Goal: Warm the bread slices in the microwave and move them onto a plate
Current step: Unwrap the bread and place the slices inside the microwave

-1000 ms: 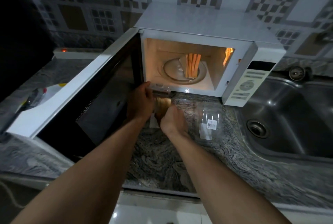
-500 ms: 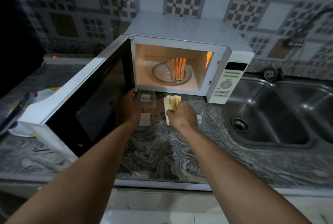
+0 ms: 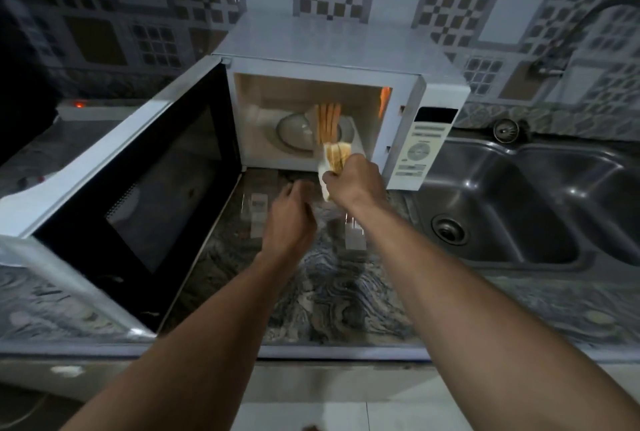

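The white microwave (image 3: 343, 49) stands on the counter with its door (image 3: 138, 188) swung wide to the left and its inside lit. Several bread slices (image 3: 328, 125) stand on edge on the glass turntable (image 3: 294, 130). My right hand (image 3: 353, 181) grips a small stack of bread slices (image 3: 334, 160) right at the microwave's opening. My left hand (image 3: 289, 219) hovers over the counter in front of the microwave, fingers loosely curled, holding nothing. Under it lies a clear plastic container (image 3: 258, 214) with labels.
A steel double sink (image 3: 519, 202) lies to the right, with a tap (image 3: 568, 39) above it. The marbled counter (image 3: 329, 292) runs to a front edge near me. A white socket strip with a red light (image 3: 79, 106) sits at the far left. No plate shows.
My right hand has lifted the stack of slices from the counter up to the microwave's opening. My left hand has let go of the clear container and drawn back to the right.
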A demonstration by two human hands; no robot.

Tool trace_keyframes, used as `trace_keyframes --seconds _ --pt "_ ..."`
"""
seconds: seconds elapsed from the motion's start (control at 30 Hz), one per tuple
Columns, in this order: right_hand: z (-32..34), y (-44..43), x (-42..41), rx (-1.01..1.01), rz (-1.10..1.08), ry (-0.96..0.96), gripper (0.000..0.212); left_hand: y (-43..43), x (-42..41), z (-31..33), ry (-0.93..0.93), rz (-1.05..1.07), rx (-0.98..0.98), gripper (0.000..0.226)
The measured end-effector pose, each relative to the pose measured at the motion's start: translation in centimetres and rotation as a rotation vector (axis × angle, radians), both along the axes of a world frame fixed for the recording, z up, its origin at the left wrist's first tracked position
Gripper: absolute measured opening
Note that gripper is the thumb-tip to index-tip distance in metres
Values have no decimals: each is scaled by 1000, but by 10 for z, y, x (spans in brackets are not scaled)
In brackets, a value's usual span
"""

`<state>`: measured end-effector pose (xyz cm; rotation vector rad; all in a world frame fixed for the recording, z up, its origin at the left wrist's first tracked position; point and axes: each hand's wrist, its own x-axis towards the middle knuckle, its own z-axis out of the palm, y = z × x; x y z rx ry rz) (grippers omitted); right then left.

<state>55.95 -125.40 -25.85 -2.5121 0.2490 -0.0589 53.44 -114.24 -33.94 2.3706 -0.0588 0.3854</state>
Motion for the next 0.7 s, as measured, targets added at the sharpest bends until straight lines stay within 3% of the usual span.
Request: trace_keyframes --seconds 0.17,0.3,0.5,0.6,0.7 --pt "1 -7 24 15 29 -13 21 -17 33 -41 292 -43 44 43" --pt "-1 -5 47 13 77 -5 28 -24 60 -75 415 -43 96 49" --pt "-2 7 87 72 140 -15 32 -32 80 -97 323 -69 79 53" --pt "-3 17 117 90 164 17 27 -27 94 -104 289 -18 266 59" --pt "-12 26 148 103 186 -1 19 -25 97 -103 273 19 308 60"
